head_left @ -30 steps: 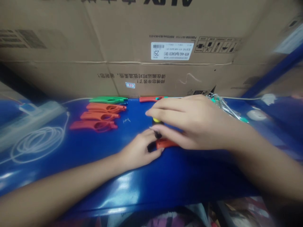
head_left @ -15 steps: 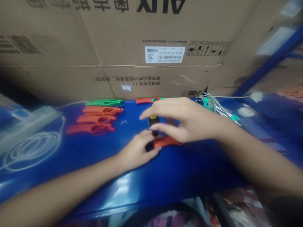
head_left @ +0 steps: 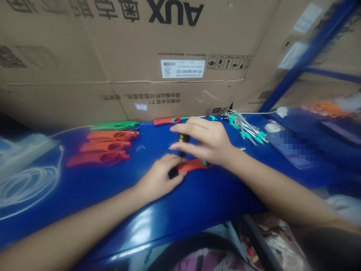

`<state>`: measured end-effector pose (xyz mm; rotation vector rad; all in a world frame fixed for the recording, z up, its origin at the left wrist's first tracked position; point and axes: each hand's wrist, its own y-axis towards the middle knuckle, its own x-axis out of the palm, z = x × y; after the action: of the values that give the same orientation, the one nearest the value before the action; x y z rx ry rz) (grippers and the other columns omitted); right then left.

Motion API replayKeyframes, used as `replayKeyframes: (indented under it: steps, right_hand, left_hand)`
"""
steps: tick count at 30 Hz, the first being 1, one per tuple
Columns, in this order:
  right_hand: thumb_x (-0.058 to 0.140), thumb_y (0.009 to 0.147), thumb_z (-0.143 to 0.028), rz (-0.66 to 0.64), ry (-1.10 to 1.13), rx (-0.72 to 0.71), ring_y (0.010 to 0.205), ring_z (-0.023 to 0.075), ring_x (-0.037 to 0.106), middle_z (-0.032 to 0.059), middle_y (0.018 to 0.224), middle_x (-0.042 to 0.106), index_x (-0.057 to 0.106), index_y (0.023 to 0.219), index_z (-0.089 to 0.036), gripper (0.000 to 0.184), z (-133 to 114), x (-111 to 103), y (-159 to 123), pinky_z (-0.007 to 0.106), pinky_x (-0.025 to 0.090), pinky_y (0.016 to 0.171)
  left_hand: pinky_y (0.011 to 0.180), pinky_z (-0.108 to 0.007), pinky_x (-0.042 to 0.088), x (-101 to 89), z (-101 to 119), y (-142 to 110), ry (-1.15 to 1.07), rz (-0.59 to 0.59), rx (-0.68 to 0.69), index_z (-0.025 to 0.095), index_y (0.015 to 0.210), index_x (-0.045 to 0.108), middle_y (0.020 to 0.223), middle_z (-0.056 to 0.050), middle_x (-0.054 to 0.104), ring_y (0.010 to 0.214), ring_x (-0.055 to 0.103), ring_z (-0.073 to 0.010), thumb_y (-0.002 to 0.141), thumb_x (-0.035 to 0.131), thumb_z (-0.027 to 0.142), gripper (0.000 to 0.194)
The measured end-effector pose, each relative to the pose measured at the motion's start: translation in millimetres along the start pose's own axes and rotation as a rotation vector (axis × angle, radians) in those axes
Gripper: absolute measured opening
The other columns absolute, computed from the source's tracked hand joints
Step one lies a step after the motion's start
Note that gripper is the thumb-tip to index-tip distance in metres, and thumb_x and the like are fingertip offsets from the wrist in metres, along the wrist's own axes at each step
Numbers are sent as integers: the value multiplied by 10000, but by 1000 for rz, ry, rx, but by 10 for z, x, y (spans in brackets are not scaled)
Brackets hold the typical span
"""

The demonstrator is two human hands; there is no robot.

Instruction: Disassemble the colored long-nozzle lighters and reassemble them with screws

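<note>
My left hand (head_left: pixel 159 175) pinches the end of an orange lighter handle (head_left: pixel 194 165) that lies on the blue table, with a bit of teal at its far end. In my right hand (head_left: pixel 207 140) is a short black-and-yellow screwdriver (head_left: pixel 182 141), held upright between thumb and fingers. Its thin shaft points down at the handle's left end, beside my left fingers. Whether the tip sits in a screw is too small to see. Behind my right hand lies a red lighter (head_left: pixel 167 121) with teal parts and a metal tube.
Three orange handles (head_left: pixel 105 146) and some green ones (head_left: pixel 115 125) lie at left, near a coiled white cable (head_left: pixel 36 180) and a power strip (head_left: pixel 28 152). Metal tubes with teal ends (head_left: pixel 248 128) and a phone (head_left: pixel 290 148) lie right. A large carton (head_left: pixel 126 56) stands behind.
The whole view has shifted, so most things appear further left. My right hand's fingers have shifted on the screwdriver, showing more of its handle; my left hand still holds the orange handle.
</note>
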<state>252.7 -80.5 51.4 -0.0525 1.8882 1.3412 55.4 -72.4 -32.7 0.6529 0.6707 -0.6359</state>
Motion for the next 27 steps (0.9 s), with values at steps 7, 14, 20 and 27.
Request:
replayKeyframes:
  steps: [7, 14, 20, 27]
  right_hand:
    - [522, 992, -184, -108, 348, 62, 858, 116, 674, 53, 1112, 733, 653, 1203, -171, 249, -30, -27, 10, 273, 560, 841]
    - [604, 980, -335, -84, 144, -87, 910, 131, 681, 52, 1005, 721, 705, 1149, -184, 248, -104, -21, -26, 234, 556, 781]
    - [445, 1034, -242, -162, 303, -8, 1110, 164, 638, 107, 1202, 681, 624, 1287, -162, 320, -128, -66, 3, 315, 530, 954]
    - [495, 979, -143, -198, 427, 19, 1080, 157, 656, 77, 1201, 706, 639, 1232, -182, 294, -88, -67, 8, 323, 526, 968]
  left_hand:
    - [865, -380, 520, 6, -26, -21, 23, 1, 3, 206, 1115, 693, 1033, -59, 699, 966, 650, -235, 903, 644, 233, 219]
    - [847, -382, 549, 66, -55, -32, 0, 6, -25, 177, 1046, 669, 1034, -73, 711, 958, 680, -241, 924, 612, 262, 159]
    - [917, -400, 536, 30, -31, -29, -10, -2, 32, 205, 1100, 675, 1089, -57, 720, 1027, 669, -242, 936, 610, 237, 180]
    - [945, -386, 536, 19, -14, -11, -11, -3, 46, 213, 1070, 681, 1101, -47, 719, 1042, 667, -235, 930, 624, 213, 151]
